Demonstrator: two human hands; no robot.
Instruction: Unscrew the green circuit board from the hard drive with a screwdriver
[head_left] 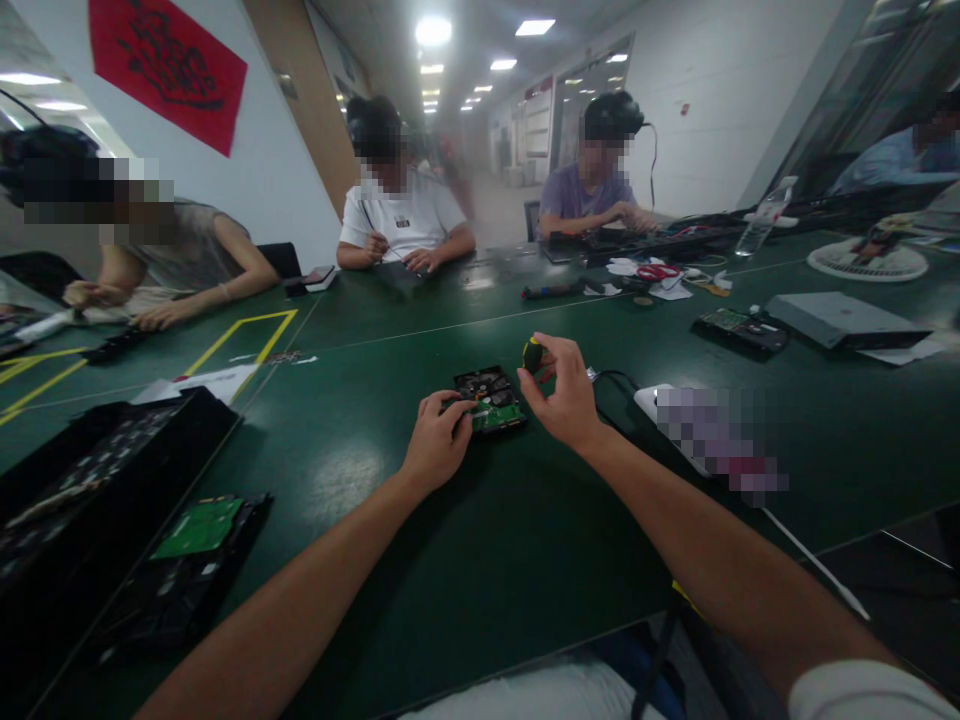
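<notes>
A hard drive point(491, 410) with a green circuit board lies flat on the table in front of me. My left hand point(441, 435) is at its left edge, fingers curled onto it and gripping it. In my right hand point(561, 385), just right of the drive and raised above the table, is a screwdriver with a black and yellow handle point(532, 354). Thumb and fingers close around that handle. The screwdriver's shaft and tip cannot be made out.
At the left stand a long black bin point(112, 470) and another hard drive point(199, 540). A white device with a cable point(652, 400) lies to the right. Farther right are a drive point(739, 328), a grey metal case point(847, 318) and a bottle point(765, 218). Several people sit around the green table point(420, 600).
</notes>
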